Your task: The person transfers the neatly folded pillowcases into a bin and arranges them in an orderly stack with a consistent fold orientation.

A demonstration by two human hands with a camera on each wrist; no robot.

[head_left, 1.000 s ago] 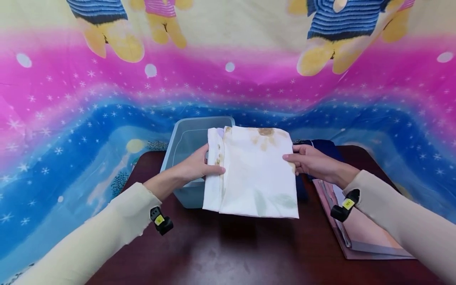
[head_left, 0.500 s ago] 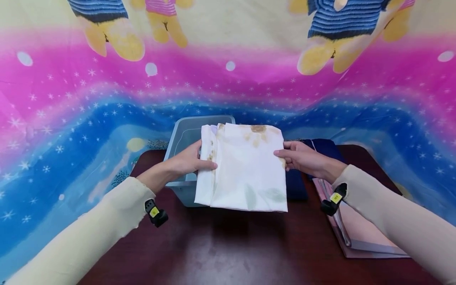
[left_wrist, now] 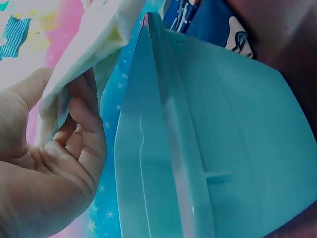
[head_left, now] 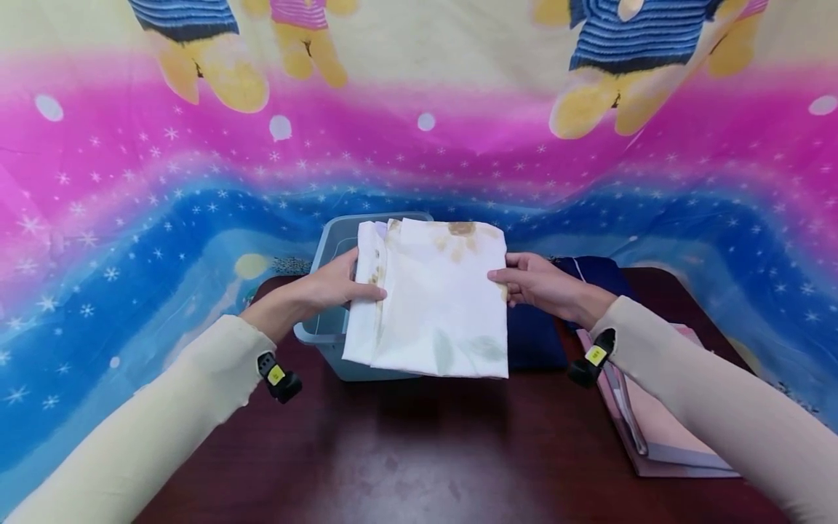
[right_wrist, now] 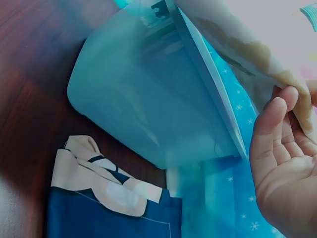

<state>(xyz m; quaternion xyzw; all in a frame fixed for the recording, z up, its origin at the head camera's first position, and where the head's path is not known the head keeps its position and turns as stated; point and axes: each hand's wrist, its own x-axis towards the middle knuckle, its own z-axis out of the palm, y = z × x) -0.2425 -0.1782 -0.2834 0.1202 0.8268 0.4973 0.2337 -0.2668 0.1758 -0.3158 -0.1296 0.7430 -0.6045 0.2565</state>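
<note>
Between both hands hangs a folded white cloth [head_left: 445,298] with a pale flower and leaf print, held above the table and partly over a grey-blue plastic bin [head_left: 330,240]. My left hand [head_left: 327,286] grips its left edge, thumb on top and fingers beneath. The right hand [head_left: 546,285] pinches the right edge the same way. In the left wrist view, curled fingers [left_wrist: 86,129] hold the cloth beside the bin's rim [left_wrist: 173,129]. From the right wrist, the bin's outer wall [right_wrist: 133,94] shows below the cloth. Part of the bin's opening is hidden by the cloth.
A folded dark blue cloth [head_left: 537,338] with a printed figure lies right of the bin, and more dark blue fabric [head_left: 599,280] lies behind it. Folded pink cloth [head_left: 674,426] rests on the right of the dark red table [head_left: 419,451]. A patterned curtain [head_left: 419,160] surrounds the table.
Both hands have carried the folded white cloth leftward and slightly up in the head view, further over the bin. More of the dark blue cloth beside it now shows. Neither grip has changed.
</note>
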